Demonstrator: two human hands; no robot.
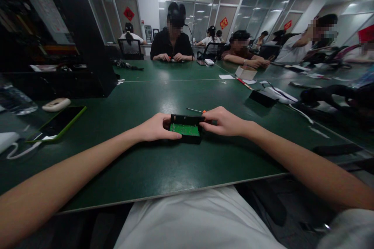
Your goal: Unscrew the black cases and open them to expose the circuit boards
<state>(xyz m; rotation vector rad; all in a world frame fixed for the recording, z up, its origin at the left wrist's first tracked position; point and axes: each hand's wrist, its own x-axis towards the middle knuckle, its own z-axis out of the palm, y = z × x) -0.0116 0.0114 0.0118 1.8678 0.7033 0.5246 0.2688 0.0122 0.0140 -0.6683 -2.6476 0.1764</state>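
A small black plastic case [191, 139] rests on the green tabletop, with a green circuit board [185, 129] lying in it. Along its far side a black cover [187, 119] stands tilted up. My left hand [160, 127] is closed around the left end of the case, thumb along the near edge. At the right end, my right hand [219, 121] pinches the corner of the cover between thumb and fingers. Just behind lies a screwdriver [195, 110], its thin shaft pointing left and its orange handle partly hidden by my right hand.
To the left are a phone in a green case [60, 123], a pale rounded object [56, 104] and a large black cabinet [99, 42]. A small open box [246, 72] and a black box [263, 98] stand at right. Across the table sits a person in black [172, 42].
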